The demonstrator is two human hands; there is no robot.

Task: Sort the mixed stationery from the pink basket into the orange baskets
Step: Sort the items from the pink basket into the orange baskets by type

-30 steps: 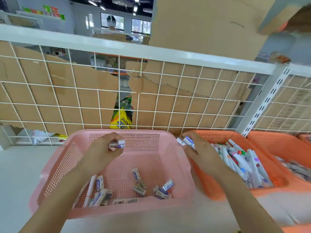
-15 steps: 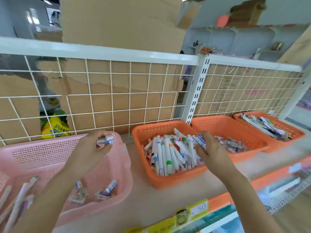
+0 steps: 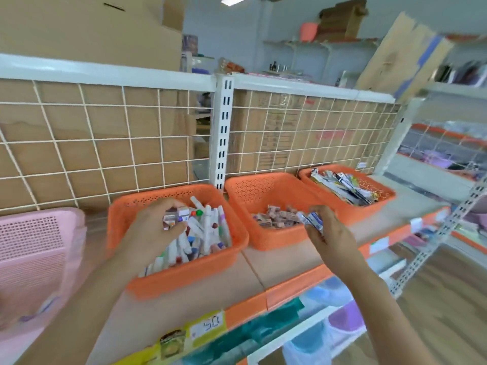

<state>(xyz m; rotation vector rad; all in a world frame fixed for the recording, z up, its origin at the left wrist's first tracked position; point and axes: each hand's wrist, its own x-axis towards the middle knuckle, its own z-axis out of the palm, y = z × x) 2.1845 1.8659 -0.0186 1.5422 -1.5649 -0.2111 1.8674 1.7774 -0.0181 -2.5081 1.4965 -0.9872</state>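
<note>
Now erasers (image 3: 181, 215) in left hand (image 3: 154, 230), right hand (image 3: 330, 234).

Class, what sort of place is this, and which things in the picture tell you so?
Most likely a shop, in its stationery aisle. A price label sits on the shelf edge, orange baskets hold sorted stock, and a slotted upright with wire grid backs the shelving.

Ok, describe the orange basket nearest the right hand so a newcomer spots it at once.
On the shelf backed by a white wire grid stand three orange baskets. Take the middle basket, just right of the slotted white upright. Its neighbours hold markers and flat packets; it holds small erasers.
</note>
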